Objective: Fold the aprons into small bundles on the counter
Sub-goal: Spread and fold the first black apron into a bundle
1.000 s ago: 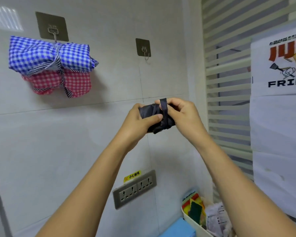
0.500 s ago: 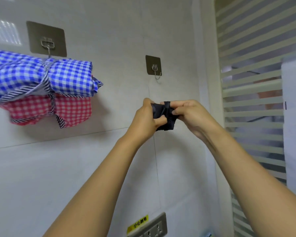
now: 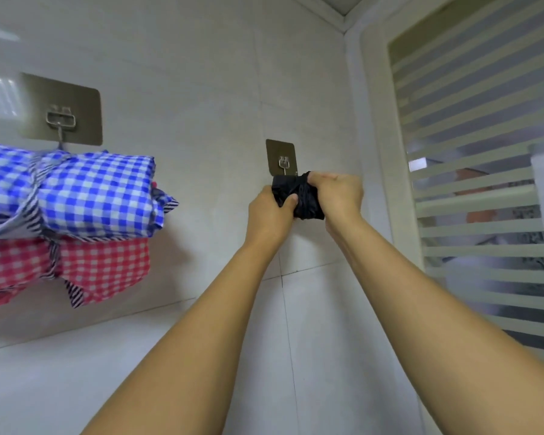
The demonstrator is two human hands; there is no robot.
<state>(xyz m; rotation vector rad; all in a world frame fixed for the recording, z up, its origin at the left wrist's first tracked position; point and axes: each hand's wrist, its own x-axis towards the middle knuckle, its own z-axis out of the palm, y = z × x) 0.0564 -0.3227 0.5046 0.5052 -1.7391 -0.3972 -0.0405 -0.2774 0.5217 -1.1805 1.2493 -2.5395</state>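
Up at the corner hook [image 3: 284, 163]: black apron bundle [image 3: 299, 200] just beneath.
Left hand [image 3: 269, 215]: curled round the bundle.
Right hand [image 3: 339, 196]: gripping its other side.
Other hook [image 3: 60, 117]: blue checked bundle [image 3: 98, 196] above red checked bundle [image 3: 104, 268].

I am seeing the dark apron [image 3: 299, 197] sitting as a small, tight, crumpled bundle, raised against the tiled wall [image 3: 201, 89] just below the small hook [image 3: 284, 163]; I cannot tell whether it is touching the hook. My left hand [image 3: 270, 215] is gripping its left side, thumb on the front, and my right hand [image 3: 339, 196] is clasping its top and right side. Off to the left, the blue checked apron [image 3: 98, 196] is hanging as a fat roll, cinched round the middle by a striped strap. The red checked apron [image 3: 104, 268] is hanging directly beneath, touching it, bundled likewise, a striped strap end dangling below.
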